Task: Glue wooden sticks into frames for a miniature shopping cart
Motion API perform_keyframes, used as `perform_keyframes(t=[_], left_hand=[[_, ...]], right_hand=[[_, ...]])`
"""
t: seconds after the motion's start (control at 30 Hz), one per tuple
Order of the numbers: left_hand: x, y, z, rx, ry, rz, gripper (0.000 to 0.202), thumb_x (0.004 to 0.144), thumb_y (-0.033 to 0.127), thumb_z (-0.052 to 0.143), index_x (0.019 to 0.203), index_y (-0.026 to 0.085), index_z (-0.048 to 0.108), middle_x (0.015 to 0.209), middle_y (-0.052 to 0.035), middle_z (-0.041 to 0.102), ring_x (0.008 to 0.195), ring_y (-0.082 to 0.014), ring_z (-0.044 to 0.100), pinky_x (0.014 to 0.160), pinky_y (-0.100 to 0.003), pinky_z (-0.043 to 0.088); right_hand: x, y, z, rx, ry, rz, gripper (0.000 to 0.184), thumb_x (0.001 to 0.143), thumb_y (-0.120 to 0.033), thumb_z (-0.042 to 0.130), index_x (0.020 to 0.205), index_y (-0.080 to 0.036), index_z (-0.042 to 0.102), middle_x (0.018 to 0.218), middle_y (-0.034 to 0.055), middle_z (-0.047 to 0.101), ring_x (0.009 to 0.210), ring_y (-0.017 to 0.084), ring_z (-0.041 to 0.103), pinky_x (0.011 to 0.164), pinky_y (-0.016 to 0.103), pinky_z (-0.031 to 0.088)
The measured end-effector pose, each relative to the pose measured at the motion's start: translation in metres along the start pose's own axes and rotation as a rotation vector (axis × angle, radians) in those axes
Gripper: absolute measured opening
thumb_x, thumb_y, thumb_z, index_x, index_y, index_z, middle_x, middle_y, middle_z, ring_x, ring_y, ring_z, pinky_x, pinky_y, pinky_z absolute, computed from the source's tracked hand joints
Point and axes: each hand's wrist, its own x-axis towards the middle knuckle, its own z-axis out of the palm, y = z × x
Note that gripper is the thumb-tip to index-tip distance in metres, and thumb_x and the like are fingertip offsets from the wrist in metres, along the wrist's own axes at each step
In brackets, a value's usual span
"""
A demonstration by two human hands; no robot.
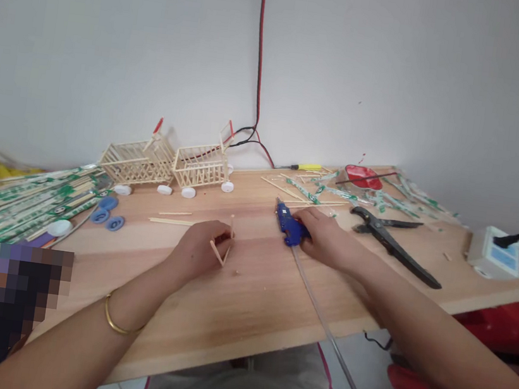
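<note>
My left hand [204, 248] pinches a small frame of thin wooden sticks [218, 254] low over the wooden table; the fingertips are partly hidden. To the right, my right hand [323, 235] is closed round the handle of a blue glue gun [289, 227], its nozzle pointing toward the wall. A long clear glue stick [320, 314] trails from its back over the table's front edge. Several loose sticks [170, 221] lie just beyond my left hand. Behind them stand two small stick-built carts [138, 162] with white wheels [188, 192] and red-tipped handles.
Packaged sticks [48, 202] and blue bottle caps [108, 203] lie on the left. Black scissors [391, 244] and a white power socket box [495, 252] are on the right. Green-printed wrappers [327, 190], a red container [363, 177] and a yellow-handled tool [308, 167] lie near the wall.
</note>
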Motion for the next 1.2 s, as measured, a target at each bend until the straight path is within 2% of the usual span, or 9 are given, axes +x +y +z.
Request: perform_keyframes(t=[0.17,0.33,0.47,0.57,0.67,0.8,0.93,1.07,1.2], left_hand=[[0.0,0.001,0.001,0.031,0.0,0.012,0.013,0.076,0.018,0.054,0.078,0.018,0.066,0.073,-0.0018,0.066,0.068,-0.0142,0.06,0.062,-0.023,0.042],[0.0,-0.003,0.003,0.047,0.004,0.057,0.011,0.077,0.017,0.055,0.078,0.017,0.065,0.074,-0.0028,0.065,0.069,-0.0137,0.059,0.063,-0.023,0.043],[0.001,-0.005,0.003,0.069,-0.004,0.105,0.011,0.078,0.017,0.053,0.077,0.017,0.065,0.072,-0.0026,0.063,0.067,-0.0132,0.057,0.061,-0.022,0.041],[0.001,-0.006,0.004,0.087,0.004,0.12,0.011,0.079,0.018,0.053,0.074,0.016,0.063,0.069,-0.0021,0.061,0.065,-0.0129,0.055,0.059,-0.022,0.039],[0.001,-0.008,0.006,0.11,0.031,0.123,0.01,0.079,0.019,0.054,0.071,0.016,0.06,0.067,-0.0013,0.059,0.062,-0.0125,0.054,0.057,-0.022,0.036],[-0.001,-0.007,0.006,0.091,0.045,0.079,0.008,0.078,0.02,0.055,0.071,0.017,0.058,0.066,-0.0007,0.059,0.058,-0.0121,0.053,0.055,-0.022,0.035],[-0.003,-0.005,0.005,0.029,0.068,0.07,0.009,0.08,0.021,0.052,0.077,0.016,0.06,0.07,-0.0017,0.062,0.06,-0.0125,0.055,0.057,-0.023,0.037],[-0.003,-0.004,0.003,-0.007,0.112,0.103,0.016,0.084,0.025,0.05,0.076,0.015,0.061,0.071,-0.0026,0.063,0.064,-0.0129,0.056,0.059,-0.023,0.039],[-0.004,-0.001,-0.001,0.002,0.084,0.083,0.015,0.082,0.024,0.052,0.076,0.016,0.063,0.071,-0.0021,0.064,0.065,-0.0131,0.057,0.059,-0.023,0.04]], right_hand=[[0.002,-0.017,-0.018,0.329,0.024,0.06,0.029,0.07,-0.021,0.057,0.099,-0.017,0.059,0.087,0.005,0.062,0.077,0.018,0.056,0.068,0.027,0.043],[0.012,-0.05,-0.022,0.821,0.068,0.257,0.03,0.071,-0.041,0.062,0.09,-0.019,0.059,0.075,0.0007,0.059,0.062,0.013,0.053,0.054,0.023,0.043],[0.028,-0.075,-0.012,1.03,-0.02,0.172,0.032,0.064,-0.038,0.07,0.087,-0.018,0.061,0.078,0.001,0.061,0.066,0.012,0.055,0.058,0.024,0.044],[0.037,-0.088,-0.009,1.054,-0.072,0.072,0.032,0.063,-0.034,0.07,0.088,-0.015,0.062,0.078,0.0012,0.061,0.069,0.012,0.056,0.062,0.024,0.045],[0.043,-0.094,-0.012,0.989,-0.068,0.013,0.026,0.066,-0.031,0.067,0.085,-0.014,0.063,0.073,-0.0002,0.059,0.065,0.011,0.053,0.06,0.023,0.042],[0.051,-0.096,-0.012,0.909,-0.074,-0.077,0.015,0.07,-0.026,0.062,0.078,-0.014,0.061,0.067,-0.0018,0.055,0.062,0.009,0.049,0.06,0.022,0.041],[0.057,-0.096,-0.004,0.917,-0.088,-0.117,0.013,0.072,-0.027,0.061,0.073,-0.014,0.058,0.063,-0.0029,0.053,0.06,0.009,0.047,0.058,0.021,0.039],[0.056,-0.096,-0.005,0.923,-0.095,-0.122,0.018,0.072,-0.031,0.063,0.077,-0.014,0.059,0.069,-0.0019,0.056,0.064,0.009,0.05,0.063,0.022,0.041],[0.051,-0.086,-0.018,0.827,-0.122,0.013,0.038,0.07,-0.045,0.066,0.095,-0.016,0.063,0.076,0.0007,0.06,0.064,0.011,0.053,0.059,0.023,0.044]])
